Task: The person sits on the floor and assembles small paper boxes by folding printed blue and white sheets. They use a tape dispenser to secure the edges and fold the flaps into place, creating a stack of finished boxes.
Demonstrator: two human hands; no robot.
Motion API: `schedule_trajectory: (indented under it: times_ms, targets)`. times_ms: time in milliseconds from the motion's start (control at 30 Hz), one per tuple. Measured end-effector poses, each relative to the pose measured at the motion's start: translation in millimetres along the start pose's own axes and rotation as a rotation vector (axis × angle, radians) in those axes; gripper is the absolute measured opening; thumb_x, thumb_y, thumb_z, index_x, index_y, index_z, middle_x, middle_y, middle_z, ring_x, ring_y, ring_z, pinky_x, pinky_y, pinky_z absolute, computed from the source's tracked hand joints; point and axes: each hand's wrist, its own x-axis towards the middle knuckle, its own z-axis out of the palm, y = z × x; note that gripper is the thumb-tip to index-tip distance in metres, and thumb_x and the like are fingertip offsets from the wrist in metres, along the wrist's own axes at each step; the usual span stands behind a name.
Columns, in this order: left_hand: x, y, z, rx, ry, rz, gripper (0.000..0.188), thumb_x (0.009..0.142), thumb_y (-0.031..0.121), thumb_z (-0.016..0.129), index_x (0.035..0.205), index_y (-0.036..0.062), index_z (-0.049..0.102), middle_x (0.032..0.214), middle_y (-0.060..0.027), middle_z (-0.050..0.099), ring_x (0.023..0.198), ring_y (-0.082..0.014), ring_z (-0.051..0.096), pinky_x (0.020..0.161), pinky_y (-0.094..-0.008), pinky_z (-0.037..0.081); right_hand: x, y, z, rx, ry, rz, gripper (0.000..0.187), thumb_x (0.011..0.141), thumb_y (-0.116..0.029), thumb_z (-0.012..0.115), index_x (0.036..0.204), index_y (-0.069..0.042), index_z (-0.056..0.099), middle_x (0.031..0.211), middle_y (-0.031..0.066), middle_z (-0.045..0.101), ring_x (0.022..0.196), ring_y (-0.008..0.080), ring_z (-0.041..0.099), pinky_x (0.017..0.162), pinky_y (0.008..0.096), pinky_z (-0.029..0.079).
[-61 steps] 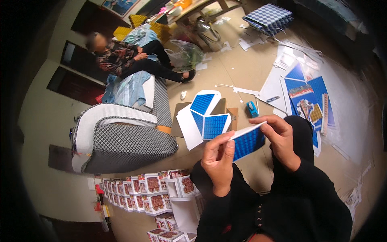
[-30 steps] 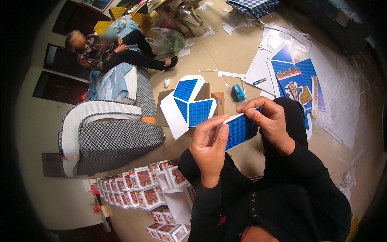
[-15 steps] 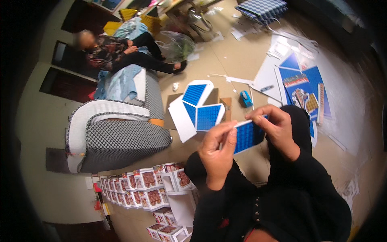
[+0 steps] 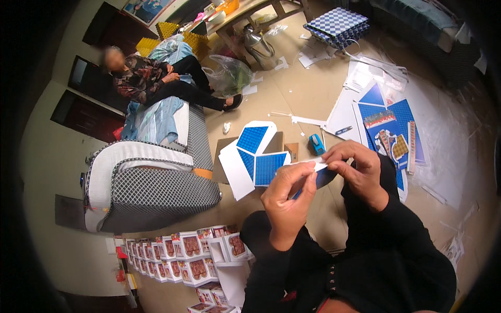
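The blue-and-white card piece (image 4: 320,165) is held raised between the left hand (image 4: 288,198) and right hand (image 4: 364,175), each pinching one end; judged light, moderately stiff and liable to crease, it should be gripped gently along its white edge.

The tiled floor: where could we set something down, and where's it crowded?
Largely bare tile lies between the black shoe and the large white sheet; another patch below the two rows of white boxes. Crowded: the right, under blue printed cutouts.
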Motion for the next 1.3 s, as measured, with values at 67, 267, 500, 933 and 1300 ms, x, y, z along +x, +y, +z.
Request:
schedule_trajectory:
  times_ms: [67,267,500,933,1300]
  targets:
    - [7,1,2,0.031,-0.007,0.056,0.020,0.082,-0.009,0.067,0.100,-0.0025,0.066,0.097,-0.0114,0.069,0.093,-0.0168,0.067,0.079,-0.0286,0.056,2,1,1,-0.034,0.041,-0.053,0.011,0.081,-0.007,0.074,0.087,0.000,0.068,0.089,0.0117,0.070,0.083,0.0216,0.066,0.075,0.0300,0.051]
    - [30,-5,-1,0.109,-0.017,0.001,0.016,0.083,-0.007,0.066,0.099,-0.0021,0.066,0.096,-0.0113,0.070,0.089,-0.0167,0.067,0.078,-0.0288,0.055,23,10,-3,-0.048,-0.013,-0.017,0.010,0.083,-0.006,0.072,0.088,-0.001,0.065,0.095,0.0110,0.069,0.085,0.0204,0.065,0.076,0.0297,0.050]
    - [62,-22,-10,0.087,0.269,0.061,0.011,0.088,0.000,0.065,0.099,-0.0026,0.065,0.102,-0.0203,0.070,0.090,-0.0175,0.068,0.085,-0.0278,0.053,48,81,-51,0.350,0.351,0.359,0.021,0.100,-0.025,0.052,0.101,-0.006,0.060,0.109,0.0098,0.065,0.101,0.0162,0.060,0.092,0.0313,0.047]
    - [68,-72,-42,-0.068,0.481,-0.056,0.020,0.090,0.016,0.064,0.105,0.0036,0.059,0.105,-0.0177,0.067,0.095,-0.0212,0.066,0.090,-0.0356,0.055,-88,371,-40,0.157,-0.054,1.423,0.034,0.093,-0.026,0.057,0.125,-0.013,0.055,0.100,0.0041,0.063,0.082,0.0140,0.064,0.072,0.0289,0.053]
    - [68,-84,-69,-0.347,0.468,-0.262,0.024,0.095,0.019,0.061,0.113,0.0034,0.065,0.112,-0.0108,0.068,0.107,-0.0221,0.063,0.101,-0.0455,0.047,-77,461,7,0.133,-0.168,1.551,0.038,0.090,-0.028,0.060,0.123,-0.011,0.050,0.092,0.0080,0.062,0.072,0.0213,0.067,0.066,0.0375,0.053]
